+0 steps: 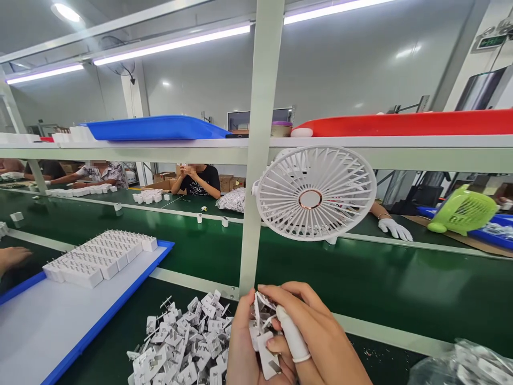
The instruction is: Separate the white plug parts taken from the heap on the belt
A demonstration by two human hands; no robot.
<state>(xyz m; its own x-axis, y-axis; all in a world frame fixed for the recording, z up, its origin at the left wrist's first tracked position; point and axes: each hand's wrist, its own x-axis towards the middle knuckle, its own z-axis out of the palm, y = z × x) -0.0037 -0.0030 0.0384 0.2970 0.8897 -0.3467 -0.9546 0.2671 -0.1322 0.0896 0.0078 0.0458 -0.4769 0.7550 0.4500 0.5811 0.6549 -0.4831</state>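
Observation:
My left hand point(241, 342) and my right hand point(324, 339) are together at the front, fingers curled around several white plug pieces point(267, 353) with metal prongs. One piece faces me with a prong jutting out at its lower end; others are partly hidden between the fingers. A white finger cot point(294, 334) covers one finger of my right hand. Just left of my hands lies a loose heap of similar plug pieces point(180, 342), jumbled on the dark green bench.
At left, a blue tray point(52, 342) carries rows of white blocks point(100, 259) with pins upward. A white fan point(315, 195) hangs by the post point(256, 214). A clear bag point(468, 363) of white parts lies at lower right. Co-workers sit across the green belt point(385, 294).

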